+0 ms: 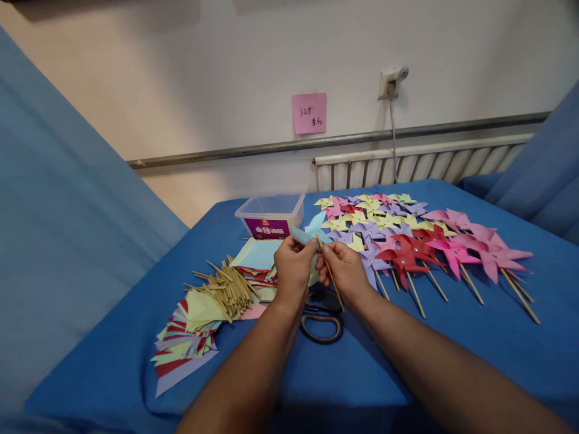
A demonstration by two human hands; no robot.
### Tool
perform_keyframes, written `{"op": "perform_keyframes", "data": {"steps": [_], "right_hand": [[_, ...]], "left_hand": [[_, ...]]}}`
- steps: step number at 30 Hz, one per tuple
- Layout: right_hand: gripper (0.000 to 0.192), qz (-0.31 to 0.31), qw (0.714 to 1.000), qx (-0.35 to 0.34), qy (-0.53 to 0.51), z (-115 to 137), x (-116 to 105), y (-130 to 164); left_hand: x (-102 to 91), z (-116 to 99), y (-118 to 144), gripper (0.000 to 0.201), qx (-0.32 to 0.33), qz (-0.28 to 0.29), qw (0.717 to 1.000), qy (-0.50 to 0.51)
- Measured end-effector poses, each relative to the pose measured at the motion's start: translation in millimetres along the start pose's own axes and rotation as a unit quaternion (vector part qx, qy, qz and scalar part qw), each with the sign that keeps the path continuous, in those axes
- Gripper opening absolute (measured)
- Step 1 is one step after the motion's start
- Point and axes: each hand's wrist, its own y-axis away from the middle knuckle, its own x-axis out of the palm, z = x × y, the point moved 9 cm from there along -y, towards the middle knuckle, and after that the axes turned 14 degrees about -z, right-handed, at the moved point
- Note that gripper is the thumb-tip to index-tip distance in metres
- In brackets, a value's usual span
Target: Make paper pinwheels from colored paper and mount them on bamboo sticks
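Observation:
Both hands meet above the middle of the table. My left hand (292, 265) is closed on a light blue paper pinwheel (315, 224), whose folded blades stick up past the fingers. Between the fingers of my right hand (346, 268) is a thin wooden stick (333, 280), slanting down toward me, its upper end against the back of the pinwheel. My fingertips hide the spot where stick and paper meet. Directly below the hands lie black-handled scissors (322, 328), their blades mostly hidden.
Left of the hands lie a pile of short sticks (233, 289), stacked paper sheets (257, 254) and fanned coloured paper (185, 343). A clear plastic box (271, 208) stands behind. Many finished pinwheels (407, 253) cover the right side of the blue tablecloth (456, 367).

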Motion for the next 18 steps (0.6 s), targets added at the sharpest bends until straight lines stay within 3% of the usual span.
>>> {"op": "perform_keyframes", "data": {"steps": [18], "right_hand": [[0.033, 0.012, 1.0, 0.004, -0.023, 4.9, 2.4, 4.4]], "left_hand": [[-0.8, -3.9, 1.5, 0.022, 0.011, 0.004, 1.0, -0.005]]}}
